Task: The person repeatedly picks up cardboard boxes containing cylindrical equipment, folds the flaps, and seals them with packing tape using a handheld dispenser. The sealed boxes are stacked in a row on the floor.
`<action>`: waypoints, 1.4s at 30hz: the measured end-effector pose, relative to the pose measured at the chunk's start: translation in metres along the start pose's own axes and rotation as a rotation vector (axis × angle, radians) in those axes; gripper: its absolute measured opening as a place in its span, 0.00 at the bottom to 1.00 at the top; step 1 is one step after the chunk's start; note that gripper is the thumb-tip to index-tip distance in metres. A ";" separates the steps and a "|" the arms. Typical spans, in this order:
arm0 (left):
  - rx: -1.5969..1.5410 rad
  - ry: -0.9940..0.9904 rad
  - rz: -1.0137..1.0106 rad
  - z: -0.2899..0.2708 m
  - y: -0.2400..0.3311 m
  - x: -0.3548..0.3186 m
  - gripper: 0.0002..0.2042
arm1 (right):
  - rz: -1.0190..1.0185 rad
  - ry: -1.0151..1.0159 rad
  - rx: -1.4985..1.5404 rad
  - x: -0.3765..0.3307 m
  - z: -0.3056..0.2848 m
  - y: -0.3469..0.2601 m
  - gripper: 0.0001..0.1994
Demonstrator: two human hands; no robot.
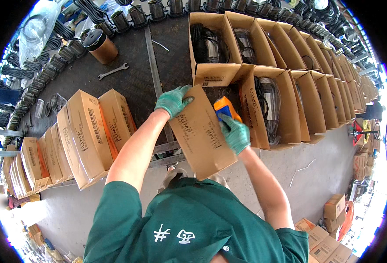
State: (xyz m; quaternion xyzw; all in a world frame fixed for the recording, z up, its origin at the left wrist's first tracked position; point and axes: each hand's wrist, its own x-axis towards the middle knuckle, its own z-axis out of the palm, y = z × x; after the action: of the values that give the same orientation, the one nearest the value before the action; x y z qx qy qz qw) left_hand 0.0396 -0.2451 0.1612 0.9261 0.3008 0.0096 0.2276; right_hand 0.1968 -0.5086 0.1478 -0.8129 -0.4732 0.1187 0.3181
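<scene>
My left hand (174, 101), in a green glove, grips the upper left edge of a closed cardboard box (204, 136). The box is tilted in front of my body, its printed side facing up. My right hand (236, 135), gloved the same way, is closed around an orange and blue tape dispenser (226, 107) at the box's right side. Fingers partly cover the dispenser. Just to the right stands an open box (251, 109) with a bagged metal pump (270, 103) and black cable inside.
Two rows of open boxes (307, 83) curve away to the right. Closed boxes (88, 136) line the left. On the dark bench (132, 92) lie a wrench (113, 71) and a brown container with a black lid (101, 47). Several metal pumps (138, 16) border the far edge.
</scene>
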 end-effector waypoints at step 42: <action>-1.008 -0.431 0.065 0.018 -0.008 -0.046 0.10 | 0.539 -0.035 0.817 -0.063 0.003 -0.133 0.37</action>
State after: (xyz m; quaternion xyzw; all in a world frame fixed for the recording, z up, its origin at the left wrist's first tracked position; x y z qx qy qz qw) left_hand 0.0004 -0.2724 0.1469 0.6923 0.1766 -0.0306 0.6990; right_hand 0.0696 -0.5136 0.2225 -0.7132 -0.1661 0.3862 0.5609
